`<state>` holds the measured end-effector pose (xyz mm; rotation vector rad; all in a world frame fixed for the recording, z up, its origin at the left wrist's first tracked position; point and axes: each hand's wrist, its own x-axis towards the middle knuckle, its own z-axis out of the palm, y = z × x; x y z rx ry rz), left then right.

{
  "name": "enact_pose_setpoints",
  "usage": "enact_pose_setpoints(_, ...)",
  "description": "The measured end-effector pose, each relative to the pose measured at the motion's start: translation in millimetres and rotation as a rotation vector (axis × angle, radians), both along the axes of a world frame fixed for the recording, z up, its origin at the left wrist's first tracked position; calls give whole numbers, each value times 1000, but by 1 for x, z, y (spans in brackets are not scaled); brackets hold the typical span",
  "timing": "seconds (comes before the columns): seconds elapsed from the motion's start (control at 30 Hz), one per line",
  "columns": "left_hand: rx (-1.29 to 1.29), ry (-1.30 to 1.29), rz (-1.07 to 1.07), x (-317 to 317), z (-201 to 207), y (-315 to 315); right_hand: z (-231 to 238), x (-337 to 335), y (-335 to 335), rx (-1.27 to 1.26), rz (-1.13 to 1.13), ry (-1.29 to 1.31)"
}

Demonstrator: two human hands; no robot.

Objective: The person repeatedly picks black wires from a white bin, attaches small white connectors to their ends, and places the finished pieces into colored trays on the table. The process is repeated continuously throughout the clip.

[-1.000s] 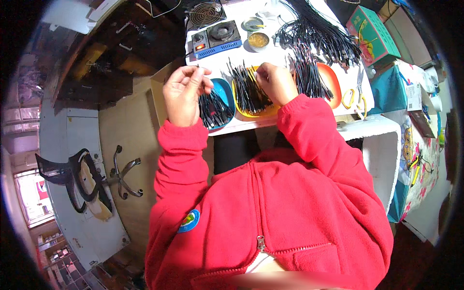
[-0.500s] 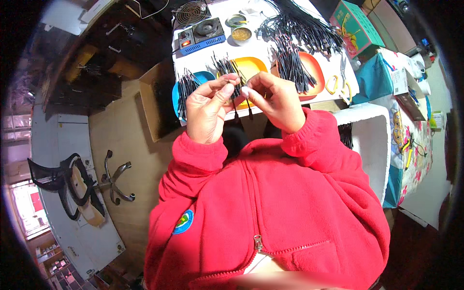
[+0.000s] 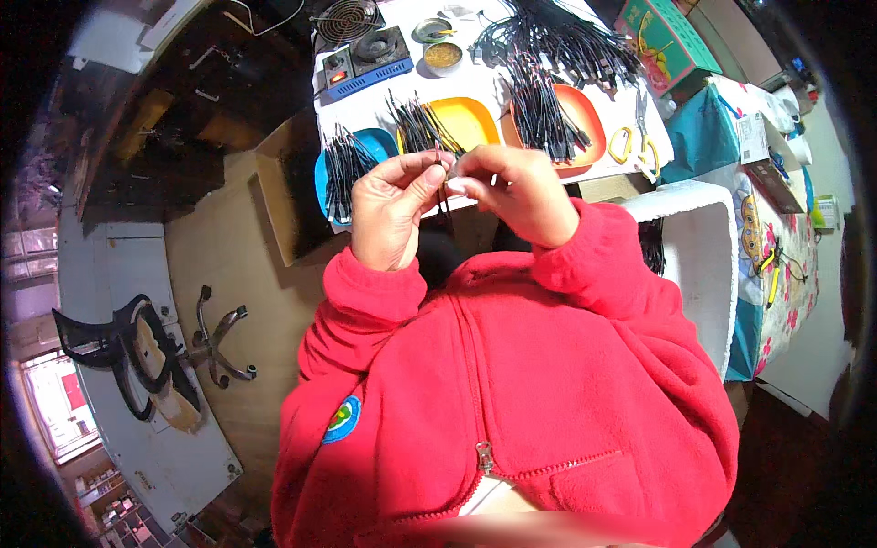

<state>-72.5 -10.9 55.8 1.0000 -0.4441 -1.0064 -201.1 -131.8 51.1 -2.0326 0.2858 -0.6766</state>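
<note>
I can't make out how the dark cables [image 3: 442, 199] meet just in front of the yellow tray [image 3: 470, 119]: the left hand's [image 3: 391, 208] fingertips cover the spot, and whether the right hand [image 3: 523, 194] pinches them too is hidden. Their ends look too small to tell. Left of that tray, a bundle [image 3: 340, 178] covers much of the blue tray [image 3: 375, 142]. Beyond it, the cable heap [image 3: 562, 44] is cut off at the top; to its right, a sleeve [image 3: 598, 239] hides part of the white box [image 3: 699, 219].

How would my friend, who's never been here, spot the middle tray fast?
Start at the white table at the picture's top. Along its near edge, look between the blue tray and the orange tray. The middle tray has black cables on its left side and is the only yellow one.
</note>
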Motion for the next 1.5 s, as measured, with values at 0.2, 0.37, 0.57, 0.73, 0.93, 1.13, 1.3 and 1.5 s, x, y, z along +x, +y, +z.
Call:
enact_pose_setpoints(0.2, -13, -54, -97, 1, 0, 4, 3, 2, -12, 372, 36, -168)
enact_pose_setpoints(0.37, 36, -64, -134, -2, 1, 6, 4, 3, -8, 423, 82, -66)
enact_pose_setpoints(0.57, -34, 63, -178, 3, -7, 8, 7, -2, 1, 371, 85, -93)
enact_pose_setpoints(0.73, -144, 280, -316, 8, -14, 14, 3, 3, 4, 868, 289, -210)
enact_pose_setpoints(0.93, -138, 414, -476, 18, -13, 21, 4, 7, 9, 1043, 389, -162)
enact_pose_setpoints(1.13, -148, 293, -378, 13, -12, 23, -1, 6, 10, 1046, 400, -194)
enact_pose_setpoints(1.3, -77, 52, -252, 7, -12, 20, -10, 4, 14, 1287, 408, -213)
enact_pose_setpoints(1.5, 64, -432, -164, -5, -9, 18, -23, -6, -1, 1105, 302, -107)
